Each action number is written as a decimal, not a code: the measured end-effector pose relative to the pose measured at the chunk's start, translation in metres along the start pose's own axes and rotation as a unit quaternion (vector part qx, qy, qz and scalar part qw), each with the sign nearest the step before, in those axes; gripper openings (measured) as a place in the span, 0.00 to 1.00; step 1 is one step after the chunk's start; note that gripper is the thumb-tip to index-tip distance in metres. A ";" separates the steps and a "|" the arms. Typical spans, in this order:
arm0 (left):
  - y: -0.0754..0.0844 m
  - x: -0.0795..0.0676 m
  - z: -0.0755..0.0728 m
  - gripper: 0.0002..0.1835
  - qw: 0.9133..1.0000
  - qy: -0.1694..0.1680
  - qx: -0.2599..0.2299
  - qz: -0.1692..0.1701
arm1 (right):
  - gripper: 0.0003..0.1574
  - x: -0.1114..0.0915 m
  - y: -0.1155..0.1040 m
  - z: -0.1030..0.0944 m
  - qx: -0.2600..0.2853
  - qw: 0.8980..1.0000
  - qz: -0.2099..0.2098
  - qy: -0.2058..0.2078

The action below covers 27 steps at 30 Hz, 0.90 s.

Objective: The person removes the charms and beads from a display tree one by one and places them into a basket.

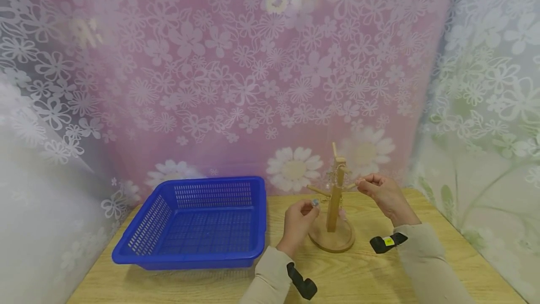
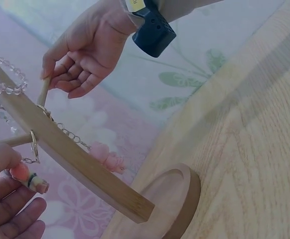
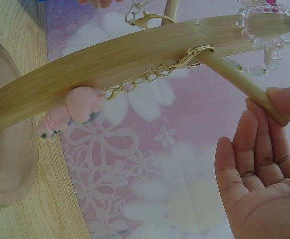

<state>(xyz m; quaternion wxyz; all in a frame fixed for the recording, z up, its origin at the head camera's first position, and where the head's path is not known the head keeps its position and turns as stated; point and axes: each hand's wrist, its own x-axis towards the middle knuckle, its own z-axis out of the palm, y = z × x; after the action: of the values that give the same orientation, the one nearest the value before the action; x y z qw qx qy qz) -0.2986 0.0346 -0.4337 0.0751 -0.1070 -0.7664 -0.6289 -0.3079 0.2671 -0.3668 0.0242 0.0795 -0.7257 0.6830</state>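
A wooden jewelry stand (image 1: 333,208) with a round base and several pegs stands upright on the table. My left hand (image 1: 296,225) is at its left side, thumb and fingers pinching a small figurine keychain (image 2: 30,180) whose gold clasp hangs on the left peg (image 2: 16,141). With thumb and fingertips, my right hand (image 1: 383,197) pinches the end of the right peg (image 3: 244,84). A pink figurine keychain (image 3: 85,105) hangs from that peg by a gold ring and chain. Clear bead bracelets (image 2: 11,90) hang higher on the stand.
A blue plastic basket (image 1: 198,260) with perforated walls stands on the wooden table (image 1: 354,278), left of the stand. Behind the table hangs a pink floral curtain (image 1: 236,69). Pale flowered curtains (image 1: 493,121) close in both sides.
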 end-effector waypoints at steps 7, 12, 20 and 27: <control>0.005 0.002 -0.003 0.08 1.000 0.013 -0.004 0.012 | 0.07 0.002 0.002 0.000 0.007 1.000 -0.003 0.000; 0.008 0.003 -0.005 0.09 1.000 0.019 -0.001 0.018 | 0.06 0.002 0.003 -0.001 0.007 1.000 -0.009 -0.003; 0.016 0.006 -0.010 0.07 0.999 0.037 -0.005 0.034 | 0.05 0.003 0.002 -0.001 -0.009 1.000 -0.004 -0.003; 0.017 0.008 -0.014 0.07 0.998 0.048 -0.001 0.048 | 0.07 0.003 0.003 -0.001 -0.004 1.000 -0.004 -0.007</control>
<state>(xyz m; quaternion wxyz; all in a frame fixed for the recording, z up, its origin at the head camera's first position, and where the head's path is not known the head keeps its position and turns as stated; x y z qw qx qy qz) -0.3018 0.0243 -0.4130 0.1421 -0.1135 -0.7554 -0.6295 -0.3115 0.2676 -0.3693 0.0222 0.0871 -0.7282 0.6794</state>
